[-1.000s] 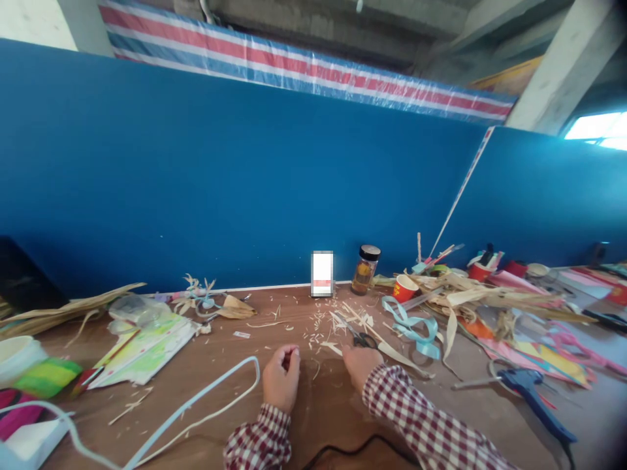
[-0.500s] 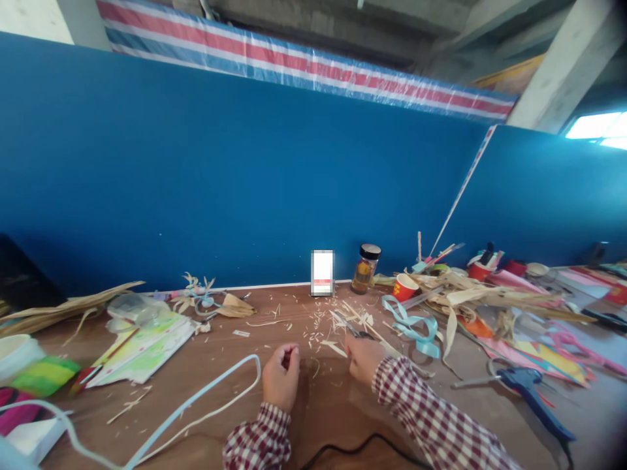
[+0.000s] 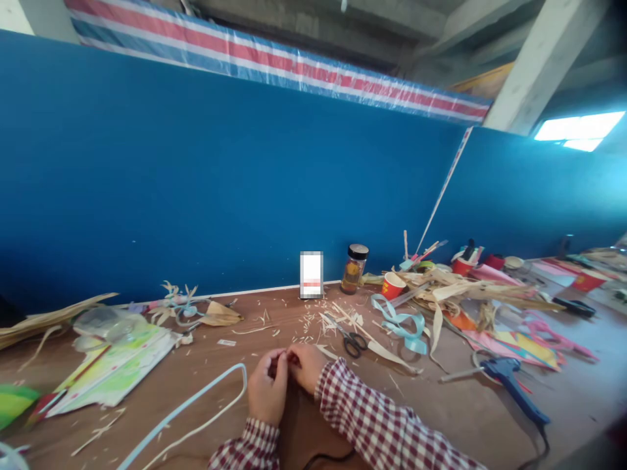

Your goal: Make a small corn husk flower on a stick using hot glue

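My left hand (image 3: 268, 386) is closed, thumb against curled fingers, above the brown table. My right hand (image 3: 306, 367) meets it at the fingertips, its fingers pinched together. Whatever lies between the fingertips is too small or hidden to make out. Just beyond my right hand, black-handled scissors (image 3: 354, 343) rest on the table, touched by neither hand. Cut pale husk scraps (image 3: 308, 320) are scattered around the blades. A long pale husk strip (image 3: 392, 356) lies right of the scissors.
A lidded jar (image 3: 354, 269) and a red paper cup (image 3: 393, 285) stand near the blue partition. Light-blue ribbon (image 3: 404, 326), dried husks (image 3: 470, 290) and a blue glue gun (image 3: 516, 385) lie on the right. A painted sheet (image 3: 122, 365) and a bent pale-blue strip (image 3: 186, 405) are on the left.
My right hand has left the scissors on the table and moved left to meet my left hand at the fingertips. The view has turned slightly to the right.
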Motion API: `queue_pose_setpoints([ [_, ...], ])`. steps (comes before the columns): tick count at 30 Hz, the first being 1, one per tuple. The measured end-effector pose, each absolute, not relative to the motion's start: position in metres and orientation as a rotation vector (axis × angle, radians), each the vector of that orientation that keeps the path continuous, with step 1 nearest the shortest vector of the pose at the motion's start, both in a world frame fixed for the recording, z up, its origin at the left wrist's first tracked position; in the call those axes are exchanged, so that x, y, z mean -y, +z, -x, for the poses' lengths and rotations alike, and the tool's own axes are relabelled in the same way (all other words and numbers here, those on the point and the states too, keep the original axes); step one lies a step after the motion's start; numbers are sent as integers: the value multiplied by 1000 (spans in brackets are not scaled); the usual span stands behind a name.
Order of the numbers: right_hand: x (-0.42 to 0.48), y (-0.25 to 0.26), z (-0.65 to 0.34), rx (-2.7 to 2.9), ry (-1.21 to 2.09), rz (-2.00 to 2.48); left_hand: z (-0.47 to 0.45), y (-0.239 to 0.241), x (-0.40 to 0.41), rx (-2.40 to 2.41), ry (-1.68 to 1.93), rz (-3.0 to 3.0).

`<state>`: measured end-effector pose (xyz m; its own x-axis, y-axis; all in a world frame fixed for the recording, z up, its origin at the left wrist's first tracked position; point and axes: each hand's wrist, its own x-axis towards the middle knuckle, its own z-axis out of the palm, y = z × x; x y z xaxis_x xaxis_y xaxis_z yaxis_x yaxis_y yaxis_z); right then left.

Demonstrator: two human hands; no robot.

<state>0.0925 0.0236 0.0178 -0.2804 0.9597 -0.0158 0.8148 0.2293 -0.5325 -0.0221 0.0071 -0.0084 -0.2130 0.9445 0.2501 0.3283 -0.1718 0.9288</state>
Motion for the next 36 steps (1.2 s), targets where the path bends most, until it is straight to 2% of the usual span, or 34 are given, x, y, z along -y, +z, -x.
queue_pose_setpoints([
  [8,-10,19,-120,2176,563,1443,23,-14,-10,-1512,1444,-1353],
  [18,-3,20,-186,2152,249,1949,19,-12,-6,-1470,1391,-1284],
  [26,-10,30,-167,2139,362,2062,19,-11,-4,-1456,1404,-1308],
  [36,-10,25,-171,2108,347,2003,17,-11,-3,-1478,1338,-1438],
])
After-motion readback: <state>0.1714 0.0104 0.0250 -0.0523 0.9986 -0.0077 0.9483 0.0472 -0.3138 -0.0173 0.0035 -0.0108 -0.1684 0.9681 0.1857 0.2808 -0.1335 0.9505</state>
